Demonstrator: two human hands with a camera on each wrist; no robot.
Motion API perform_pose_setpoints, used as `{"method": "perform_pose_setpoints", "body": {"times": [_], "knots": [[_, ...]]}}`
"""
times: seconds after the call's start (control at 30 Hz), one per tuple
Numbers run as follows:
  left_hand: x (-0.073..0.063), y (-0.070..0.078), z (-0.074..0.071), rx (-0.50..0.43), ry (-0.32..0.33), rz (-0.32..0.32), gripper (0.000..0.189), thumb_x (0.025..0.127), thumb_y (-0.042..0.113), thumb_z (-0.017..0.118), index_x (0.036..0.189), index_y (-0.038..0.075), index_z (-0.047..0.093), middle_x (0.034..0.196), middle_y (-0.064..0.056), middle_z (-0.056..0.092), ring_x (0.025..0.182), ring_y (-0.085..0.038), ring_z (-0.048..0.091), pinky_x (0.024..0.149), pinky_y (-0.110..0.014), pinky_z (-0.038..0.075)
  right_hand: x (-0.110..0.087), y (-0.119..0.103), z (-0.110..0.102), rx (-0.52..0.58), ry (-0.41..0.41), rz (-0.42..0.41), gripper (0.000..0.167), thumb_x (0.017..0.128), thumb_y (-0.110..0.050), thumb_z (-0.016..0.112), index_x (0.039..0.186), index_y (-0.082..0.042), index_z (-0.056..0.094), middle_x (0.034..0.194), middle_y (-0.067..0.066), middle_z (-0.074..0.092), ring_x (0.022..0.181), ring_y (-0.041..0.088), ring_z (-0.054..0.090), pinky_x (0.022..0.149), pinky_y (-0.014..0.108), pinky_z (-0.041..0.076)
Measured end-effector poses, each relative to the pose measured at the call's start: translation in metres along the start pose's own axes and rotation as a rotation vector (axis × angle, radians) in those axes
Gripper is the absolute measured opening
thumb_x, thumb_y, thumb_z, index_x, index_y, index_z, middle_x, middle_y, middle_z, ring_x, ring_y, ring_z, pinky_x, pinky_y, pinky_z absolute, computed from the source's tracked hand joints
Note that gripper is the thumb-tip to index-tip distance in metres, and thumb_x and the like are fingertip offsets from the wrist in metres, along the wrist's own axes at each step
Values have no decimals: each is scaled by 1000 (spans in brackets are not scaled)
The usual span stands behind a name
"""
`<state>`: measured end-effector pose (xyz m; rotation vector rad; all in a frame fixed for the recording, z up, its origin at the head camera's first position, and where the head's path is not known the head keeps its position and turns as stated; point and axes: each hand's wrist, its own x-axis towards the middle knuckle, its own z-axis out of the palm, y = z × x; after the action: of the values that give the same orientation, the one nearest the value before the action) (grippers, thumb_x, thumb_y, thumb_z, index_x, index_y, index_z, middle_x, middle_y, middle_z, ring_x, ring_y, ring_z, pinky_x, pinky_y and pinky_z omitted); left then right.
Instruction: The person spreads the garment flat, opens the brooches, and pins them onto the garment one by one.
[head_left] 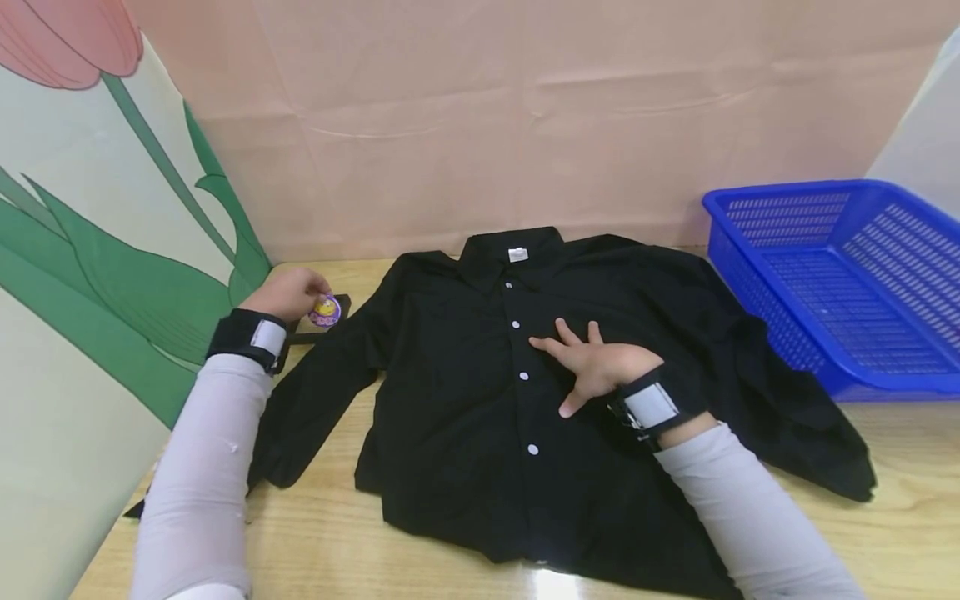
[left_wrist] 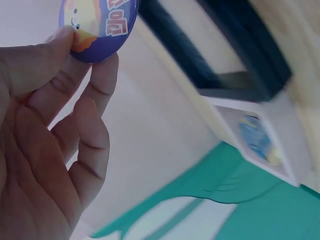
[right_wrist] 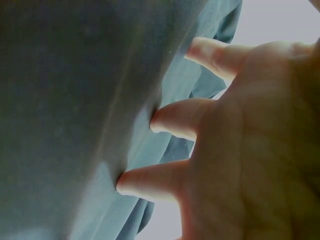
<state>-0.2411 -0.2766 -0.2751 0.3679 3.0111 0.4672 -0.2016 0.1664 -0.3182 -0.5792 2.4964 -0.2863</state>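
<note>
A round purple badge [head_left: 326, 312] with a yellow cartoon figure is pinched between the thumb and fingers of my left hand [head_left: 281, 292]. In the left wrist view the badge [left_wrist: 102, 35] is held by its edge, partly out of frame. A black button-up shirt [head_left: 450, 392] lies front up, with its collar at the far side and white buttons down the middle. My right hand [head_left: 603, 367] rests on the shirt's chest beside the button line, fingers spread. In the right wrist view its fingertips [right_wrist: 127, 182] touch the dark cloth.
Under my left hand stands a dark-edged box [head_left: 306, 338]. Beside it, the left wrist view shows a white container [left_wrist: 295, 135] with a blurred blue item inside. A blue plastic basket [head_left: 832, 375] stands at the right, close to the shirt's sleeve. A pink backdrop [head_left: 480, 142] closes the far side.
</note>
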Motion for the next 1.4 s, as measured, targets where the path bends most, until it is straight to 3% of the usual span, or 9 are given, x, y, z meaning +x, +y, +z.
{"method": "perform_pose_setpoints", "body": {"times": [0.2, 0.4, 0.63, 0.93, 1.17, 1.4], "knots": [[3, 28, -2, 2, 9, 81, 22, 94, 0, 53, 104, -6, 71, 94, -19, 70, 82, -27, 60, 75, -39, 50, 0, 0, 0, -10, 1, -1, 110, 75, -29, 86, 160, -26, 14, 165, 22, -11, 142, 64, -14, 104, 83, 10], [11, 51, 8, -59, 1, 181, 19, 93, -1, 53, 98, -3, 72, 86, -13, 68, 75, -23, 59, 69, -33, 48, 1, -1, 0, -15, 4, -5, 111, 75, -29, 86, 160, -26, 15, 165, 22, -10, 141, 64, -14, 105, 82, 11], [17, 86, 22, -62, -6, 237, 18, 96, 2, 56, 103, -2, 72, 96, -14, 71, 84, -24, 61, 80, -37, 51, 2, -1, 2, -7, -3, 12, 112, 74, -29, 87, 160, -26, 16, 165, 22, -9, 142, 64, -13, 105, 82, 12], [26, 131, 30, -80, -13, 333, 20, 95, 1, 56, 101, 0, 75, 97, -12, 73, 85, -22, 64, 83, -35, 54, 1, -2, -2, -11, 0, 18, 111, 74, -29, 87, 160, -26, 15, 166, 21, -9, 143, 62, -14, 104, 82, 13], [30, 158, 38, -74, -46, 369, 22, 95, 2, 55, 102, 2, 75, 97, -9, 74, 85, -20, 64, 84, -32, 55, 2, -2, 0, -15, -7, 13, 112, 74, -31, 86, 160, -26, 15, 165, 22, -10, 142, 63, -14, 105, 82, 12], [24, 182, 36, -48, -34, 381, 22, 95, 2, 54, 101, 3, 75, 96, -7, 74, 86, -19, 64, 82, -29, 55, 1, -2, -2, -17, -2, 10, 112, 74, -33, 86, 160, -26, 15, 165, 23, -10, 142, 64, -14, 104, 82, 11]]}}
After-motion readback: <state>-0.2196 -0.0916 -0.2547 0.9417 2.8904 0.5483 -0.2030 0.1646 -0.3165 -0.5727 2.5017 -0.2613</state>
